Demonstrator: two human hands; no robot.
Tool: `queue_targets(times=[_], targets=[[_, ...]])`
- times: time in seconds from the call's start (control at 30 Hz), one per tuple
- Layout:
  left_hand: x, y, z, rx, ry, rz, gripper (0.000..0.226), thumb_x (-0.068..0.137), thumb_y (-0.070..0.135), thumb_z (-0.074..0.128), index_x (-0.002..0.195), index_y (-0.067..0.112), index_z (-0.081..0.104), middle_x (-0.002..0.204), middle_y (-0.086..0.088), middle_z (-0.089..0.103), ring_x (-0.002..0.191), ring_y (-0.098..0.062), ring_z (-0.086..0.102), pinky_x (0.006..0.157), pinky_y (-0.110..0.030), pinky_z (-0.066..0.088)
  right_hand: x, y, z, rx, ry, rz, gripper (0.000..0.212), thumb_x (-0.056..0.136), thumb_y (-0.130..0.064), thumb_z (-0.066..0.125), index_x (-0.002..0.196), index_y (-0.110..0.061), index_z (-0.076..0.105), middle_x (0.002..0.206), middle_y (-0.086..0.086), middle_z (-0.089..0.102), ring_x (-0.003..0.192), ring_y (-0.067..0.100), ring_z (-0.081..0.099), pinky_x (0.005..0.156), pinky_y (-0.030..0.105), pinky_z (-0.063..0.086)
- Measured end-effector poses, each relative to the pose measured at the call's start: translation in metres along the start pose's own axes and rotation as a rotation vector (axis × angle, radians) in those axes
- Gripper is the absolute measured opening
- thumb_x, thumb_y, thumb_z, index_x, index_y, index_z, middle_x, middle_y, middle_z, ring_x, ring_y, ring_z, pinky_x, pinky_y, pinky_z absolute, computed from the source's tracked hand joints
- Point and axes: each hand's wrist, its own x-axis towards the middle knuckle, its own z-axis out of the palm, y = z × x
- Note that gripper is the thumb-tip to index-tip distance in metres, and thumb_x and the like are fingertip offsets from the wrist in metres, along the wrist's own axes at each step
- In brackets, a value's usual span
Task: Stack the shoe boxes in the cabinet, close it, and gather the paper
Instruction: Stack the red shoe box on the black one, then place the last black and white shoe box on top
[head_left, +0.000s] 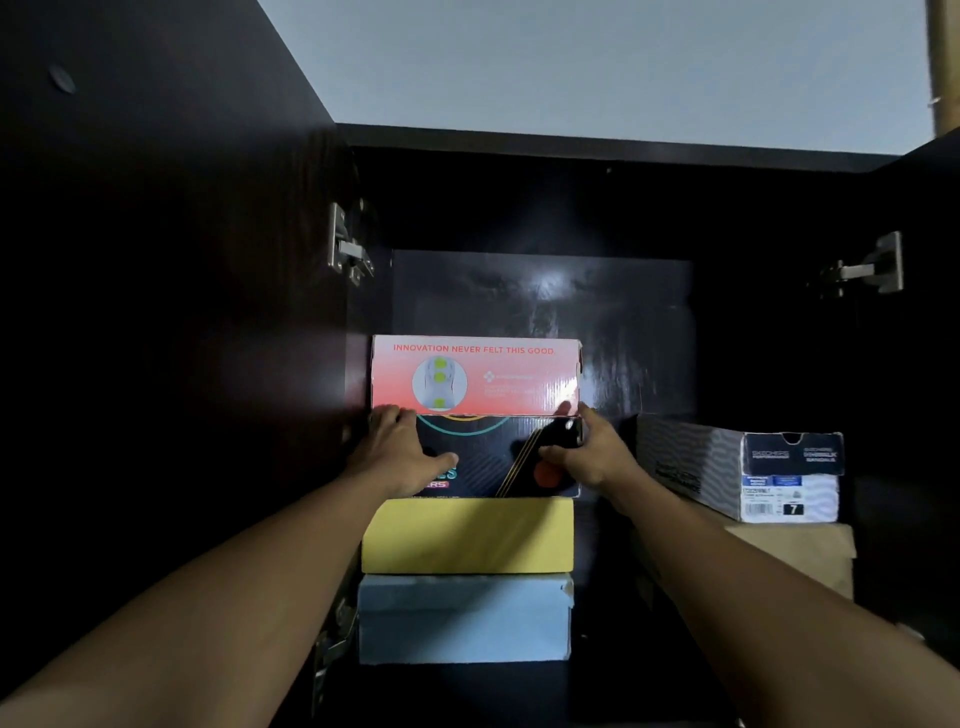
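Head view: open dark cabinet (571, 143) holds a stack of blue box (462, 618), yellow box (467, 535), black shoe box (493, 454) and pink box (475, 376) on top. Left hand (402, 454) and right hand (587, 452) grip the black shoe box's ends, thumbs on its front.

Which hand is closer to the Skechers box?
Right. The right hand is just left of the Skechers box; the left hand is at the black box's far end.
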Motion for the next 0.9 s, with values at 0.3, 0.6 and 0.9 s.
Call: queue_targets(times=[0.3, 0.6, 0.9], targets=[[-0.113, 0.067, -0.023, -0.073, -0.158, 0.131, 0.082, 0.078, 0.059, 0.068, 0.143, 0.015, 0.044, 0.149, -0.004, 0.037, 0.139, -0.024, 0.038, 0.11, -0.039, 0.038, -0.158, -0.016, -0.096, -0.132, 0.041, 0.087, 0.104, 0.07, -0.045, 0.087, 0.15, -0.005, 0.034, 0.144, 0.006, 0.047, 0.131, 0.019, 0.049, 0.111, 0.024, 0.035], [-0.258, 0.2, 0.02, -0.272, -0.483, 0.412, 0.083, 0.069, 0.064, 0.071, 0.136, 0.019, 0.051, 0.144, -0.005, 0.047, 0.131, -0.024, 0.048, 0.106, -0.037, 0.042, -0.37, 0.0, -0.245, -0.427, 0.161, 0.461, 0.091, 0.083, -0.04, 0.077, 0.155, -0.016, 0.027, 0.154, 0.009, 0.036, 0.136, 0.026, 0.045, 0.109, 0.033, 0.04], [-0.385, 0.352, 0.063, -0.431, -0.754, 0.734, 0.092, 0.081, 0.065, 0.065, 0.153, 0.017, 0.032, 0.16, -0.002, 0.024, 0.143, -0.026, 0.033, 0.111, -0.044, 0.037, -0.548, -0.004, -0.377, -0.628, 0.448, 0.731, 0.086, 0.084, -0.035, 0.077, 0.152, -0.012, 0.031, 0.154, 0.012, 0.038, 0.138, 0.029, 0.041, 0.11, 0.04, 0.039]])
